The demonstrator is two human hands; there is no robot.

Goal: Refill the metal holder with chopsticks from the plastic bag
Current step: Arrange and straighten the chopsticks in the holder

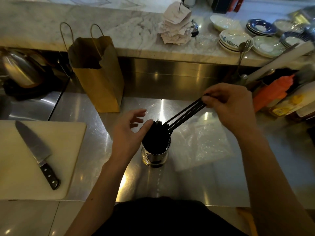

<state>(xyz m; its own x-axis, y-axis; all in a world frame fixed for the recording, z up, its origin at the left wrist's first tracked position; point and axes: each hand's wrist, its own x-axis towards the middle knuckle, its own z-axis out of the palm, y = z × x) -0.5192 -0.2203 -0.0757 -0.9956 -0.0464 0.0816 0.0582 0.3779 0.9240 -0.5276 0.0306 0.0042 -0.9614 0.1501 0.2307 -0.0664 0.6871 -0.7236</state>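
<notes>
A perforated metal holder (154, 155) stands on the steel counter in the middle, packed with black chopsticks (156, 133). My right hand (228, 106) pinches the upper ends of several more black chopsticks (185, 114), which slant down leftward with their lower tips in the holder's mouth. My left hand (129, 132) is beside the holder on its left, fingers spread, thumb touching the standing bundle. A clear plastic bag (201, 143) lies flat on the counter to the right of the holder.
A brown paper bag (98, 74) stands behind and left of the holder. A cutting board (51, 167) with a large knife (37, 152) lies at the left. Sauce bottles (272, 94) crowd the right; stacked plates (235, 40) and receipts (177, 26) sit on the marble ledge.
</notes>
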